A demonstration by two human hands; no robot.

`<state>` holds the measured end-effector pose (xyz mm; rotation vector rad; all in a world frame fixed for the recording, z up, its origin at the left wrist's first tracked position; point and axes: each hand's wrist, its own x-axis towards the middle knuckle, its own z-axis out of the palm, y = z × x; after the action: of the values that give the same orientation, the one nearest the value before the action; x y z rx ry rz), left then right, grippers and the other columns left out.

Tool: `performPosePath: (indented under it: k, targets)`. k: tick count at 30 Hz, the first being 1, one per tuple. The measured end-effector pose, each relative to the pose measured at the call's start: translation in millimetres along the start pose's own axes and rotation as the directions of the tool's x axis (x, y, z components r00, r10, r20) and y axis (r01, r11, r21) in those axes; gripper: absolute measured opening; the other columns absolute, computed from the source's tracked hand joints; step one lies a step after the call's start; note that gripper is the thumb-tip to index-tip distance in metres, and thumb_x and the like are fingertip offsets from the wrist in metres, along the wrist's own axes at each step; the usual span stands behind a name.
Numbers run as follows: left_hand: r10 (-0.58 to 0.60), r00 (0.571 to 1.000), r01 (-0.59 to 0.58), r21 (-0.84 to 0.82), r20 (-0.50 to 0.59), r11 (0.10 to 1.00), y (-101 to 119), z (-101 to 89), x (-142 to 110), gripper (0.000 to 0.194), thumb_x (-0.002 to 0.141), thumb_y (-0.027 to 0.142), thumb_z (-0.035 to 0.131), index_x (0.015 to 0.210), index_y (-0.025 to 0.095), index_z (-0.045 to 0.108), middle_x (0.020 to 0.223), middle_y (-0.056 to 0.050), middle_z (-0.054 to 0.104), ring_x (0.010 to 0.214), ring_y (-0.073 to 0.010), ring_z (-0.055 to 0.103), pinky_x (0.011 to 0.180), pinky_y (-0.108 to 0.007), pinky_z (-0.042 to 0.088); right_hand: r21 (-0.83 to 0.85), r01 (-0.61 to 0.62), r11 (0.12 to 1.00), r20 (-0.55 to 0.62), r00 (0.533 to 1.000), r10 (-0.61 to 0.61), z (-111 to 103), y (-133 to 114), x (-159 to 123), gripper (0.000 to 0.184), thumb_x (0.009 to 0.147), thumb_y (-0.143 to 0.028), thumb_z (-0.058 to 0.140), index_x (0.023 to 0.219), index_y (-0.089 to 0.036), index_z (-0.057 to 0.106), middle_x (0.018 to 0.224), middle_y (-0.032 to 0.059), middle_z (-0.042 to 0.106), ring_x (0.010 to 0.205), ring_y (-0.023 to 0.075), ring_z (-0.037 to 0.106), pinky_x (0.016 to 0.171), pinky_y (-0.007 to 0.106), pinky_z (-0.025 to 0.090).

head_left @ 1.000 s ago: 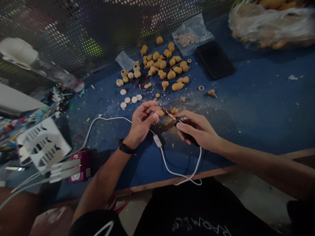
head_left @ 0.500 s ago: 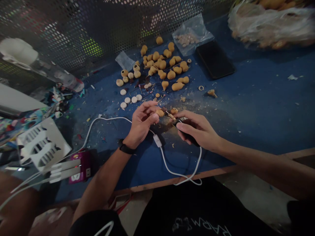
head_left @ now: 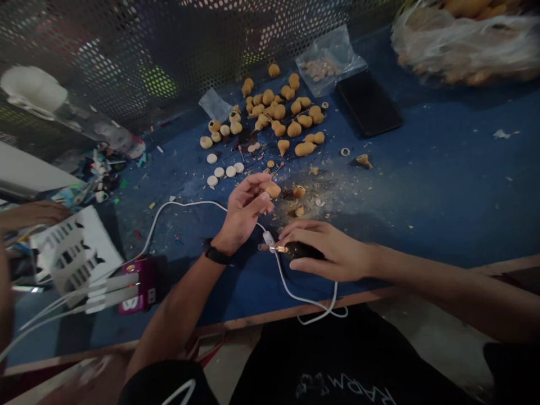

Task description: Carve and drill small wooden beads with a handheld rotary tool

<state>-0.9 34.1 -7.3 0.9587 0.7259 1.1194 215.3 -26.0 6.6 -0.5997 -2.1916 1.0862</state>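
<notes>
Left hand [head_left: 246, 211] pinches a small, rounded tan gourd [head_left: 274, 190]

Black short-sleeved top [head_left: 358, 360], white lettering across front, black left wristband [head_left: 216, 252]

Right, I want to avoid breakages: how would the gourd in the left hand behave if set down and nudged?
The gourd in the left hand would probably roll, being rounded. The open gourd nearby looks hollow, so this one may be light for its size and perhaps brittle.
</notes>
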Motion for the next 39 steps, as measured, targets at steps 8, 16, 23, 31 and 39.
performPosePath:
  k: [8,16,23,31,39]
  targets:
    - [-0.141,0.990,0.143,-0.158,0.028,0.977,12,6.5,-2,0.036,0.075,0.032,0.092,0.106,0.020,0.077,0.085,0.001,0.066,0.056,-0.0042,0.046,0.060,-0.022,0.052,-0.069,0.048,0.996,0.064,0.997,-0.044,6,3,-2,0.035,0.112,-0.043,0.050,0.127,-0.015,0.064,0.124,0.0163,0.075,0.118,0.0290,0.071,0.101,0.048,0.058]
    - [-0.207,0.977,0.214,-0.228,0.057,0.950,15,7.6,-2,0.034,0.075,0.029,0.093,0.104,0.017,0.080,0.083,0.000,0.064,0.058,-0.0048,0.049,0.062,-0.022,0.055,-0.115,0.079,0.990,0.046,0.996,-0.074,6,3,-2,0.040,0.112,-0.042,0.049,0.135,-0.011,0.061,0.129,0.0198,0.074,0.124,0.0310,0.069,0.102,0.049,0.059]
    - [-0.222,0.975,0.223,-0.213,0.033,0.951,17,10.4,-2,0.034,0.073,0.031,0.093,0.099,0.013,0.079,0.082,-0.001,0.061,0.060,-0.0066,0.049,0.061,-0.024,0.055,-0.213,0.088,0.973,0.035,0.996,-0.082,10,3,-2,0.043,0.112,-0.043,0.047,0.135,-0.010,0.063,0.127,0.0209,0.074,0.127,0.0312,0.068,0.102,0.049,0.060]
    - [-0.153,0.988,0.154,-0.125,0.023,0.980,13,9.6,-3,0.034,0.073,0.035,0.096,0.096,0.016,0.082,0.079,-0.001,0.062,0.066,-0.0085,0.055,0.065,-0.023,0.056,-0.271,0.072,0.960,0.002,0.997,-0.074,14,4,-3,0.045,0.112,-0.045,0.046,0.133,-0.011,0.066,0.120,0.0204,0.076,0.126,0.0328,0.068,0.102,0.053,0.058]
    - [-0.142,0.990,0.142,-0.017,-0.004,0.990,5,2.0,-5,0.034,0.073,0.038,0.096,0.099,0.019,0.084,0.089,-0.003,0.078,0.074,-0.0105,0.073,0.077,-0.023,0.063,-0.065,-0.006,0.998,-0.008,1.000,0.006,3,5,-1,0.036,0.112,-0.041,0.049,0.130,-0.014,0.063,0.126,0.0168,0.076,0.122,0.0288,0.071,0.101,0.045,0.057]
